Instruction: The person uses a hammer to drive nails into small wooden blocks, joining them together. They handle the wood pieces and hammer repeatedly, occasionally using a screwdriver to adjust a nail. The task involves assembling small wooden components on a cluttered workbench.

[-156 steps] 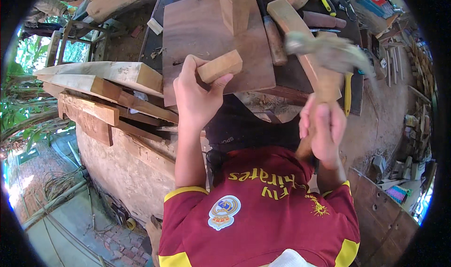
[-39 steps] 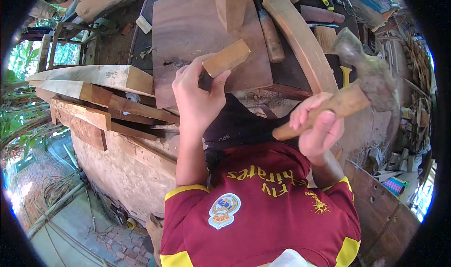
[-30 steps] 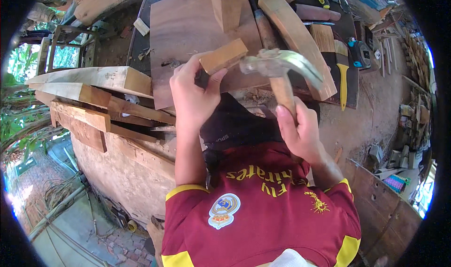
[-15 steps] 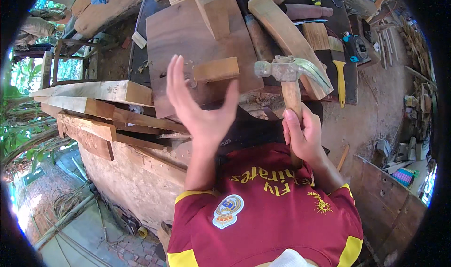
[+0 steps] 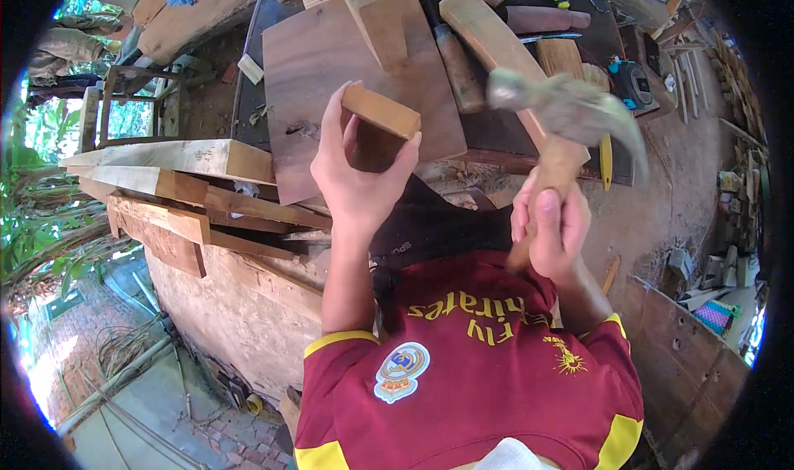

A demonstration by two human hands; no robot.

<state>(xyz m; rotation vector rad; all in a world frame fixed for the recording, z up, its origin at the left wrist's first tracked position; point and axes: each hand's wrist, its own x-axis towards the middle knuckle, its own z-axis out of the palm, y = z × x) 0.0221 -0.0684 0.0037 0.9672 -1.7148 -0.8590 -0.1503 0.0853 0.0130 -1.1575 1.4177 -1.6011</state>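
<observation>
Between thumb and fingers, my left hand [image 5: 360, 176] grips a small rectangular wood block [image 5: 382, 112] by its two ends, above a flat brown board [image 5: 302, 64]. Whether the block still touches the board I cannot tell. My right hand [image 5: 552, 226] is wrapped round the wooden handle of a claw hammer [image 5: 571, 110]. The hammer stands head up to the right of the block, its claw pointing right, and its head is smeared by motion.
Behind the block a thick wood piece [image 5: 376, 23] lies on the board. To its right are a wooden-handled tool [image 5: 457, 69], a long timber [image 5: 492, 44], a yellow-handled brush [image 5: 606, 160] and a tape measure [image 5: 630, 83]. Stacked planks [image 5: 178, 162] stick out at the left.
My left hand has closed on the wood block, which is now tilted and turned. The hammer in my right hand has moved right and its head has tipped.
</observation>
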